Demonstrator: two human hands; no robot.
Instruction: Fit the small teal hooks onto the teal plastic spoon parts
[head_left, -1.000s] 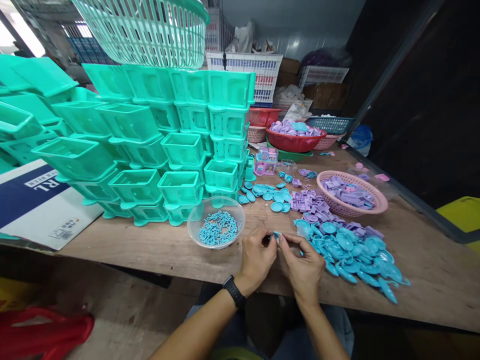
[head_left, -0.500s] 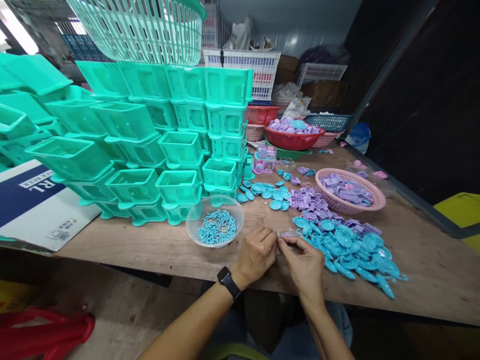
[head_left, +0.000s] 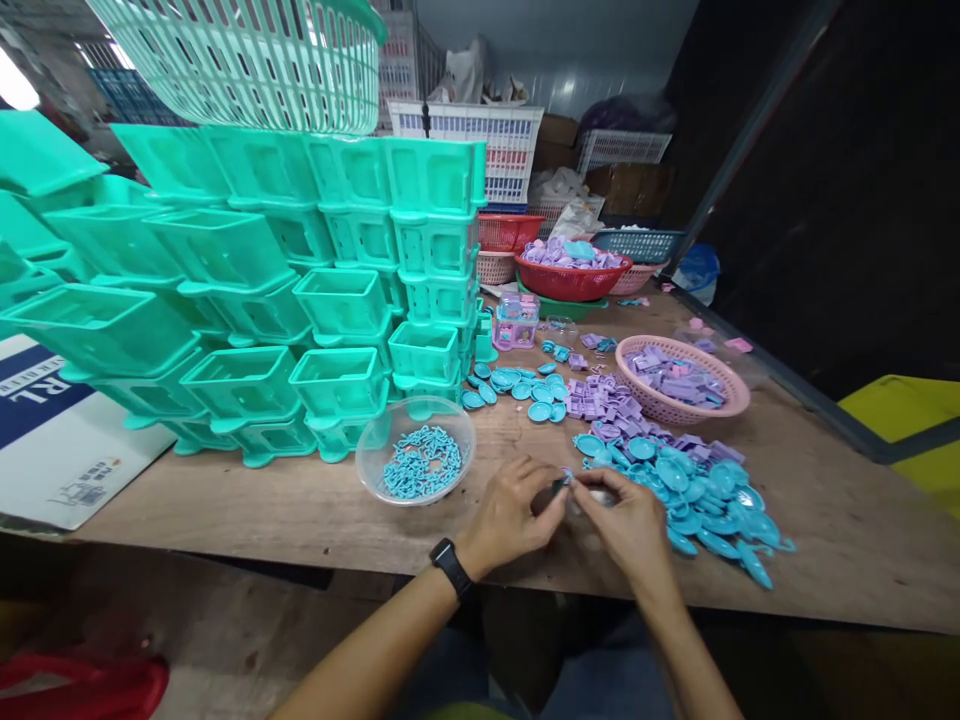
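Lower centre of frame: my left hand [head_left: 508, 512] and right hand [head_left: 628, 522] meet fingertip to fingertip, both pinching tiny lilac part [head_left: 568, 478]; too small to tell its axis or heading. Just left, clear bowl [head_left: 373, 458] holds small blue clips [head_left: 418, 462]. Right centre, pink basket [head_left: 651, 405] holds lilac pieces [head_left: 673, 372]. Upper centre, red basket [head_left: 570, 284] holds more.
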